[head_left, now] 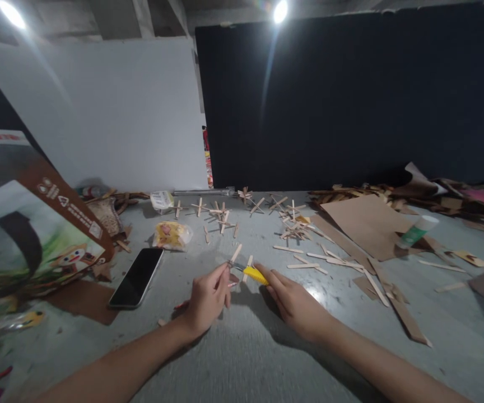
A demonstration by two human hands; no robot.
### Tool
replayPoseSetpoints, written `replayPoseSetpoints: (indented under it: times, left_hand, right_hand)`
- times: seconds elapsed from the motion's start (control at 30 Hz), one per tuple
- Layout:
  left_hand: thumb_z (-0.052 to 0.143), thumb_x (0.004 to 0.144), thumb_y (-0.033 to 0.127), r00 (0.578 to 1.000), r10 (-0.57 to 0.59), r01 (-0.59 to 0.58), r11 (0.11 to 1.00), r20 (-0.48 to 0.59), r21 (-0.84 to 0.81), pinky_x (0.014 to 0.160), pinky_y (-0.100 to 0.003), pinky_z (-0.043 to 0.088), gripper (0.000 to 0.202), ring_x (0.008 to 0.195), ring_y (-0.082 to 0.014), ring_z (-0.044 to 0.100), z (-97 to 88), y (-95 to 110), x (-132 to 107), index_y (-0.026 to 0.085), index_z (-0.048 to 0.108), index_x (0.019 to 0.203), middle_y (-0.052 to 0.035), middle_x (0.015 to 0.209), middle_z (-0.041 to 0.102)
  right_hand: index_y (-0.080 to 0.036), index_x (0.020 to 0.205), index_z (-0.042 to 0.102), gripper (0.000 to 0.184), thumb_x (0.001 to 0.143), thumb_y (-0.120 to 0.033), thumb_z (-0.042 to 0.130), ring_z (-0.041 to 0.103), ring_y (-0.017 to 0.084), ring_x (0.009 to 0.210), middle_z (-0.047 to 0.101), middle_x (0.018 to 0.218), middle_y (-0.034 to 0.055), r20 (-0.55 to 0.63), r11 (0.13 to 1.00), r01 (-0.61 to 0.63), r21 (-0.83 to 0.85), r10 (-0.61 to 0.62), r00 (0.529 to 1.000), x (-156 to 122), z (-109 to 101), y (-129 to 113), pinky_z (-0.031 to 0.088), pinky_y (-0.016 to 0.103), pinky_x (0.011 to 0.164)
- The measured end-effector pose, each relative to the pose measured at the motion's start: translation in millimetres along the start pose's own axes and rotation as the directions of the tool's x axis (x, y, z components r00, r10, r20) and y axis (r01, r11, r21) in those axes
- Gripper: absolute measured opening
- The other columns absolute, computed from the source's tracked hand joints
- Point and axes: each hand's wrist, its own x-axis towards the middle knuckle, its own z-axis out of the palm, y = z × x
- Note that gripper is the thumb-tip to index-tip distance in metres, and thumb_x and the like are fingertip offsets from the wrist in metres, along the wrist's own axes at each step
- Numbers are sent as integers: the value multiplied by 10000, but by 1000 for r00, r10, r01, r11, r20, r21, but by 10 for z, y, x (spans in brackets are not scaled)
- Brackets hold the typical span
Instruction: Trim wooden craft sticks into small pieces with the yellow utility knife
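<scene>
Grey tabletop, black panel behind, left hand pinching stick, right hand gripping yellow tool

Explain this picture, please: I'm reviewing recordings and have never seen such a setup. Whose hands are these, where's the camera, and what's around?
There's no robot: one person works bare-handed, and this single picture comes from a camera worn on their head, looking forward and down. The left hand pinches a wooden craft stick; the right hand grips a yellow-handled tool, exact type unclear. On the grey table are crossed sticks, loose sticks, a smartphone, brown cardboard and a green-and-white tube.
</scene>
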Motion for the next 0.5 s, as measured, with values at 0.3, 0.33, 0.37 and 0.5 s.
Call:
replayPoseSetpoints:
  times: [0.3, 0.33, 0.37, 0.5]
  left_hand:
    - [459, 1067, 419, 999, 44, -42, 997, -29, 60, 495, -166, 474, 417, 360, -85, 524, 3, -29, -7, 174, 722, 856, 46, 421, 561]
    - [454, 1067, 420, 999, 40, -38, 998, -25, 53, 508, -170, 495, 414, 363, -85, 528, 7, -35, -8, 173, 724, 874, 41, 440, 582]
    - [451, 1067, 426, 999, 35, -35, 998, -19, 43, 525, -177, 518, 413, 363, -83, 528, 11, -40, -9, 173, 724, 888, 36, 459, 602]
    - [443, 1070, 447, 1000, 17, -17, 999, 0, 33, 530, -184, 542, 420, 358, -79, 525, 21, -38, -4, 176, 722, 910, 24, 497, 639]
  right_hand:
    - [-179, 1621, 371, 524, 1105, -250, 323, 720, 273, 1009, 717, 1194, 181, -2, 1000, 4, 8, -4, 1000, 12, -29, -30, 590, 406, 883]
    - [-175, 1616, 377, 519, 1106, -251, 322, 720, 273, 1000, 717, 1191, 183, -1, 1000, 5, -1, -5, 1000, 13, -30, -32, 591, 405, 873]
    - [-172, 1610, 383, 514, 1106, -252, 322, 719, 273, 993, 716, 1190, 185, -4, 1000, 3, -13, -3, 1000, 14, -30, -32, 591, 403, 864]
    - [-169, 1607, 381, 514, 1100, -243, 335, 710, 272, 982, 708, 1180, 180, -19, 998, -7, -65, 6, 1000, 8, -22, -23, 586, 398, 847]
